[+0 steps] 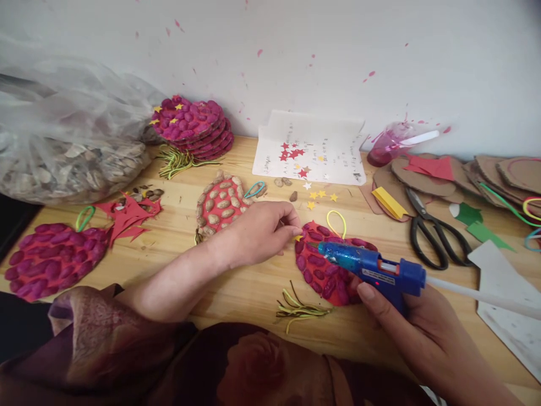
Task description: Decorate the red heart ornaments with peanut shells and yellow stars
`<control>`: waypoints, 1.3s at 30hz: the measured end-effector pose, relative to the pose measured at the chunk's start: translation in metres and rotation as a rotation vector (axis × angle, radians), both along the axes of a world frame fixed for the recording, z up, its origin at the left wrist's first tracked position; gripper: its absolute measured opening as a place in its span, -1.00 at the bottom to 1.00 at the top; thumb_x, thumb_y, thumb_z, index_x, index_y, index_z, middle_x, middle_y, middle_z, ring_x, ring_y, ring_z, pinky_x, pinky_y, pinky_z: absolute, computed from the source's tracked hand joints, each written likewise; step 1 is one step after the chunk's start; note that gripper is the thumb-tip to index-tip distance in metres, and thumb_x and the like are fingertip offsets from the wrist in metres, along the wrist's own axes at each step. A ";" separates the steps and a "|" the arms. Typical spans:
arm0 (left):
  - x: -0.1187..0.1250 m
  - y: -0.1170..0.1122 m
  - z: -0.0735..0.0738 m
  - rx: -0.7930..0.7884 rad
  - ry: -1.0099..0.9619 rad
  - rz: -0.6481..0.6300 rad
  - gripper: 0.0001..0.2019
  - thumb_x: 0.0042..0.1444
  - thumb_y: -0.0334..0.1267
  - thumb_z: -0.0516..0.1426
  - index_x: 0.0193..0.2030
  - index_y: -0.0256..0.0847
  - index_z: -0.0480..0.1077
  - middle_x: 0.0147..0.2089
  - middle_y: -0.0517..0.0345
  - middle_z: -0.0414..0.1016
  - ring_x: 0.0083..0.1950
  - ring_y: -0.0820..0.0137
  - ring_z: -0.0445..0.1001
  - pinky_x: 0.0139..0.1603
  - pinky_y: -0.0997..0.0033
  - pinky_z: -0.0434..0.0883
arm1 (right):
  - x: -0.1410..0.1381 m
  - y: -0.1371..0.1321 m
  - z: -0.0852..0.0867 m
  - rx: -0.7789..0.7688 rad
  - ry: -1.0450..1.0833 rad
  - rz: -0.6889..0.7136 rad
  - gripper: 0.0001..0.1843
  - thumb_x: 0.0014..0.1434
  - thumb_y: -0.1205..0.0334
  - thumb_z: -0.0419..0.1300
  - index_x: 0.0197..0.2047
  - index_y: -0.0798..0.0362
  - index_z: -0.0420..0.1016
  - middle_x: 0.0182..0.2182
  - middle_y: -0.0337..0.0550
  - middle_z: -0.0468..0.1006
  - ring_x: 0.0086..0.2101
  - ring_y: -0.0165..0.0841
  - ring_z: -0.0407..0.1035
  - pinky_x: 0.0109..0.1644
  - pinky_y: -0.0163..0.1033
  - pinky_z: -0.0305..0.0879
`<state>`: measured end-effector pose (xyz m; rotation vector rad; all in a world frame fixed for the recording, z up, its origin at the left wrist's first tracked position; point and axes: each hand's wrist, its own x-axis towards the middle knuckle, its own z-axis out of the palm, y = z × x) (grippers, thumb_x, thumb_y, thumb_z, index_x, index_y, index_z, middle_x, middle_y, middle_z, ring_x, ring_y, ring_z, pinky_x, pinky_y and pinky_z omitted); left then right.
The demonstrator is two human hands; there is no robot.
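My right hand (pixel 416 332) grips a blue hot glue gun (pixel 363 262) with a white glue stick (pixel 482 293) running out of its back. Its nozzle hangs over a red round craft piece (pixel 310 273) covered in purple-painted shells. That piece has a yellow loop (pixel 337 220) at the top and a yellow and black tassel (pixel 298 307) below. Just left of it, my left hand (pixel 266 231) pinches a small yellow star (pixel 298 237) between thumb and fingers. Beyond my left forearm lies another red piece (pixel 220 206) with unpainted shells, partly hidden by the arm.
A stack of purple pieces (pixel 194 127) stands beside a plastic bag of shells (pixel 71 163). Stars lie on a white paper (pixel 313 144) and the table. Black scissors (pixel 437 234), cardboard rounds (pixel 422 177) and a pink-stained cup (pixel 386 146) are at right. Another purple piece (pixel 54 259) lies left.
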<state>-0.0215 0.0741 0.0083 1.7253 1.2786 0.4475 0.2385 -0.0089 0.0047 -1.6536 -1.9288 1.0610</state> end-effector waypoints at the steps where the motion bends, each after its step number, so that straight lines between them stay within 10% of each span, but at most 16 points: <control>1: 0.000 0.000 0.000 -0.011 -0.005 -0.002 -0.91 0.19 -0.33 0.11 -0.35 -0.20 0.38 -0.48 0.25 0.49 -0.45 0.44 0.49 -0.35 0.45 0.38 | -0.001 0.000 0.001 -0.011 -0.003 0.002 -0.80 0.26 -0.05 0.17 -0.24 -0.27 0.61 -0.28 -0.25 0.70 -0.03 0.10 0.53 -0.16 0.06 0.54; 39: 0.000 0.000 -0.005 -0.059 -0.013 -0.018 -0.93 0.23 -0.32 0.11 -0.30 -0.19 0.36 -0.47 0.28 0.48 -0.50 0.44 0.53 -0.39 0.46 0.39 | -0.012 0.005 0.008 0.088 -0.083 0.089 -0.69 0.34 -0.02 0.12 -0.04 -0.08 0.59 -0.12 -0.13 0.71 -0.11 -0.09 0.59 -0.06 -0.08 0.53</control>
